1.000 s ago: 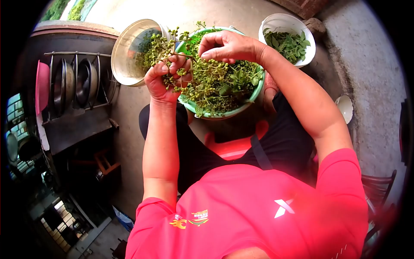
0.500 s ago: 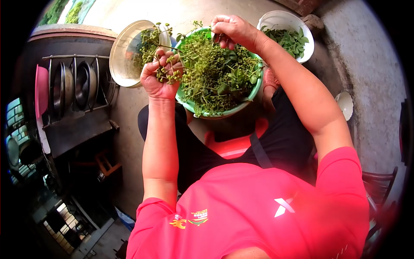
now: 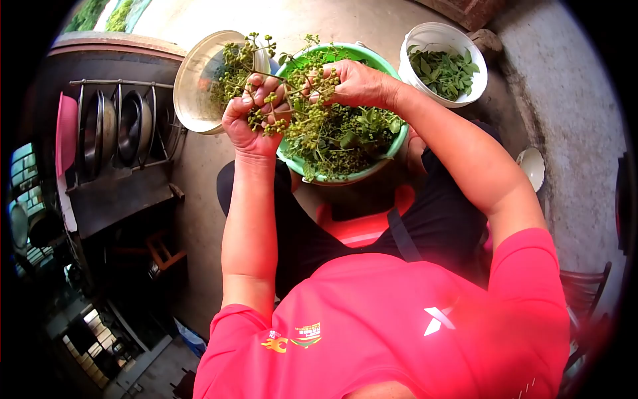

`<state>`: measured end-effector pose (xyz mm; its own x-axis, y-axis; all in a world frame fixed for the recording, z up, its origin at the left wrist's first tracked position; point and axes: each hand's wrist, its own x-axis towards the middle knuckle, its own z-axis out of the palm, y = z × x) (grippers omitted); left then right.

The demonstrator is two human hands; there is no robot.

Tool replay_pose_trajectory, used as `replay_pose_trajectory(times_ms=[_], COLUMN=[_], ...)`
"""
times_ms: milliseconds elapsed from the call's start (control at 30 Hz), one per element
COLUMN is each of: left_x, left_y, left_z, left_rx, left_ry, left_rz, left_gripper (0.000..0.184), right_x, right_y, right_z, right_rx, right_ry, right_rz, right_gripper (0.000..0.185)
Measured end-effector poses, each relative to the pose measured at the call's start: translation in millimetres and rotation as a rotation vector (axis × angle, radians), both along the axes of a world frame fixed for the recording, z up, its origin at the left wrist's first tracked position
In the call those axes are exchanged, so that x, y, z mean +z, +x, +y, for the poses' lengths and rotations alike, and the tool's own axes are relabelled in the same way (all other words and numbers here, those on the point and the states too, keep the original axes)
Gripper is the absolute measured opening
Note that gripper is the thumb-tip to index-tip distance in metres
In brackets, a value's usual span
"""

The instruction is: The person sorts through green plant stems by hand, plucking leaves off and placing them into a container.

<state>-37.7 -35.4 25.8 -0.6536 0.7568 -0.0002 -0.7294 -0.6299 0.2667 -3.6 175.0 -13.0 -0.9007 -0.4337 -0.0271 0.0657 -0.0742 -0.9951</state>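
My left hand is closed around a branching sprig of small green berries, like green peppercorns, raised over the left side of a green tub. My right hand is closed too, its fingertips among the berry clusters at the sprig's right side. Berries partly cover those fingertips, so the exact pinch is hard to see. Below both hands, the tub is heaped with more green berry sprigs and leaves.
Left of the tub, a tilted pale bucket holds berry sprigs. A white bucket with green leaves stands at the right. A red stool is under me. Pans stand in a rack on the left; a white bowl lies near the wall.
My right hand has come down and left from the tub's far rim to the sprig; a small dark object visible in its fingers before is now hidden. My left hand has barely moved.
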Motion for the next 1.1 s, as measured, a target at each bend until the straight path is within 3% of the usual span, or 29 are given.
replay_pose_trajectory(times_ms=[133, 233, 300, 333, 467, 567, 633, 700, 733, 767, 833, 900, 967, 1033, 1100], left_x=[0, 0, 4, 1, 6, -3, -17, -24, -19, -25, -18, -14, -13, -15, -17], left_y=[-4, -5, 2, 0, 5, 6, -4, -2, -2, -5, -6, -6, -7, -6, -5], left_z=[-13, -11, -1, -1, 11, 9, 3, -1, -3, -6, -6, -5, -6, -7, -6], left_rx=[0.015, 0.057, 0.158, 0.121, 0.016, 0.069, 0.027, 0.058, -0.043, 0.018, 0.158, 0.132, 0.177, 0.183, 0.220], left_ry=[-0.255, -0.328, -0.537, -0.496, -0.537, -0.785, -0.509, -0.236, -0.067, -0.033, -0.109, -0.066, -0.058, -0.043, -0.094], left_rz=[0.155, 0.180, 0.206, 0.240, 0.318, 0.306, 0.164, -0.111, -0.130, -0.171, -0.171, -0.167, -0.175, -0.157, -0.131], left_gripper=[0.026, 0.032, 0.040, 0.044, 0.045, 0.038, 0.031, 0.029, 0.030, 0.032, 0.031, 0.030, 0.030, 0.030, 0.031], right_x=[3, 5, 3, 0, -5, 9, 23, 29, 30, 29, 19, 17, 22, 23, 29], right_y=[-5, -6, -7, -9, -9, -1, 3, 0, -2, -5, -9, -9, -6, -7, -2], right_z=[14, 22, 26, 28, 24, 23, 31, 38, 42, 45, 46, 44, 41, 32, 25], right_rx=[-0.003, -0.112, -0.191, -0.172, -0.133, -0.156, -0.052, -0.066, -0.136, -0.207, -0.277, -0.334, -0.309, -0.399, -0.396], right_ry=[0.005, -0.052, -0.016, 0.058, 0.117, 0.115, -0.271, -0.478, -0.443, -0.409, -0.315, -0.124, -0.097, 0.126, 0.102], right_rz=[0.031, 0.001, 0.002, -0.015, -0.064, -0.017, -0.359, -0.343, -0.332, -0.322, -0.339, -0.325, -0.292, 0.165, 0.302], right_gripper=[0.023, 0.027, 0.029, 0.029, 0.029, 0.029, 0.033, 0.031, 0.031, 0.031, 0.027, 0.025, 0.022, 0.021, 0.022])
